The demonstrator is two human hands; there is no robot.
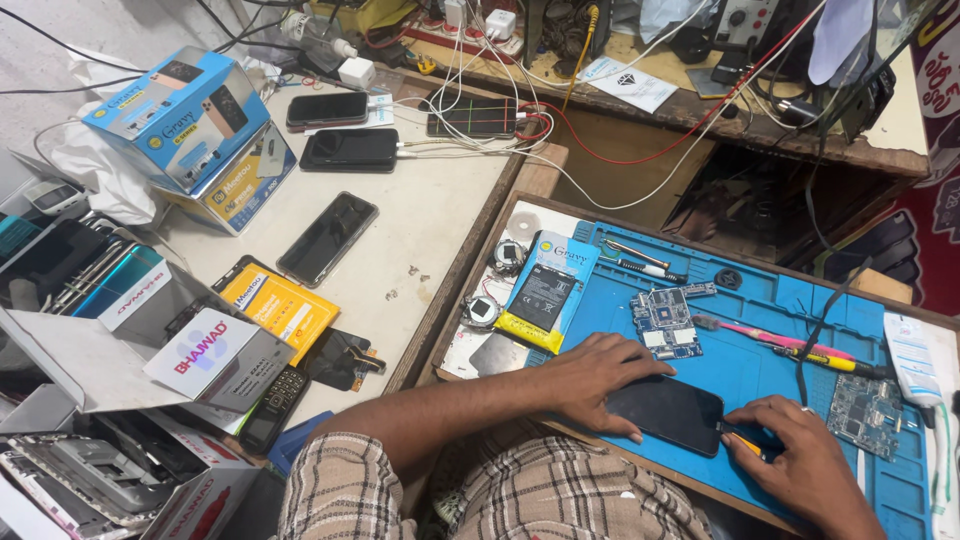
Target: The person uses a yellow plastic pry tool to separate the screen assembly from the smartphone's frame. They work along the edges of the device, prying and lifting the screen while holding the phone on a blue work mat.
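Left hand (pixel 598 375) fingers (pixel 630 425) spread flat, pressing down the near-left end of the black slab smartphone (pixel 668 412); right hand (pixel 800 460) fingers pinched shut on a small yellow-handled tool (pixel 748 446), tip at the phone's right edge. Phone lies flat on the blue silicone repair mat (pixel 740 365), close to the mat's near edge, slightly angled

On the mat beyond the hands: blue bare circuit board (pixel 665 322), pink-handled and yellow-handled screwdrivers (pixel 800 345) lying flat, second circuit board (pixel 866 412) to the right, black battery in a yellow-and-blue sleeve (pixel 545 295) at the mat's left edge. Open mat only between the boards and the phone

Left, on the white surface (pixel 430 225): three dark phones (pixel 330 160) on white charge cables, blue-and-yellow cardboard boxes (pixel 195 135) stacked, shut. Open white carton (pixel 90 350) at far left, contents unclear. Free room mid-surface, near the wooden edge
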